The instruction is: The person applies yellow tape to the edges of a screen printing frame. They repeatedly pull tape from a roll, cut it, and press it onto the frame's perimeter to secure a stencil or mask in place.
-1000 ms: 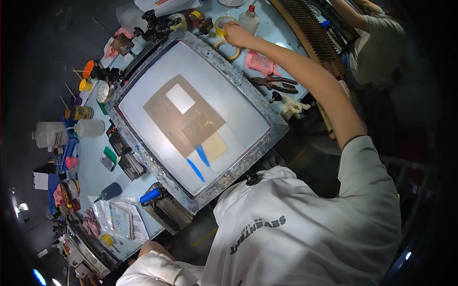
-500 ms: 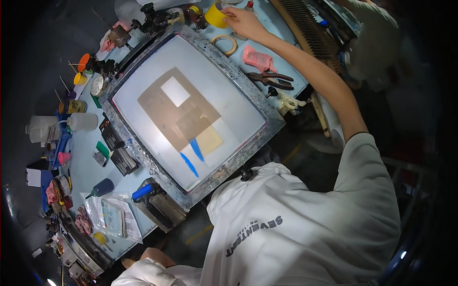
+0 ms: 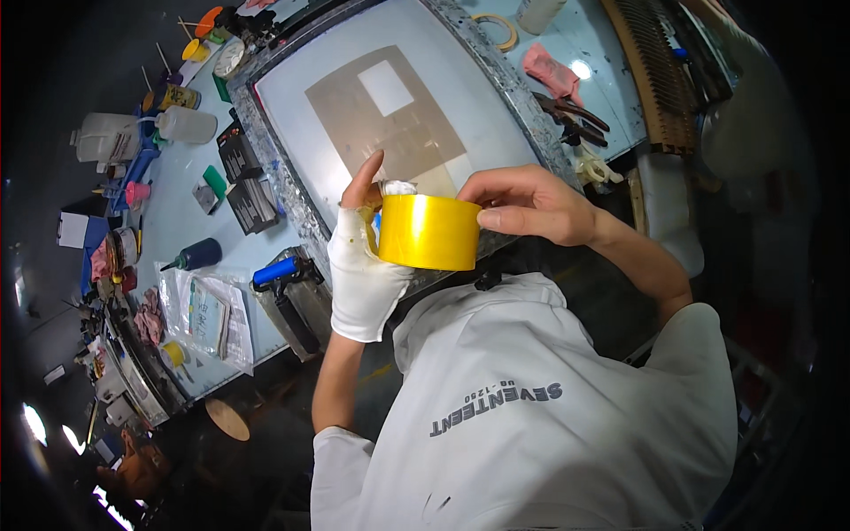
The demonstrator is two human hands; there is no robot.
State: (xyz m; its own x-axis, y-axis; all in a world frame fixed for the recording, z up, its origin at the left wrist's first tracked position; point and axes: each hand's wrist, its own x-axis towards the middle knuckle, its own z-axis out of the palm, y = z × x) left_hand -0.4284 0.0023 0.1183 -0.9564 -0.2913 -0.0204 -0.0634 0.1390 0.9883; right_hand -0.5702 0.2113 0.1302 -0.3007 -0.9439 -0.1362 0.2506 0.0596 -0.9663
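Yellow tape roll [image 3: 429, 232] is being held over the frame [image 3: 282, 173] edge, its left side being gripped by the gloved left hand [image 3: 363, 265], its right edge being pinched by the right hand [image 3: 536, 208].

A loose, short-sleeved white cloth top [image 3: 549, 460] carries two lines of dark block lettering [image 3: 497, 410] across its front, with a few short dark streaks [image 3: 440, 504] marking the fabric as well. A white fabric glove [image 3: 359, 296] covers much of the left hand [image 3: 356, 252], leaving the thumb [image 3: 361, 184] exposed. The right hand [image 3: 540, 208] is bare, as are both forearms beyond the wide white sleeves [image 3: 689, 354].
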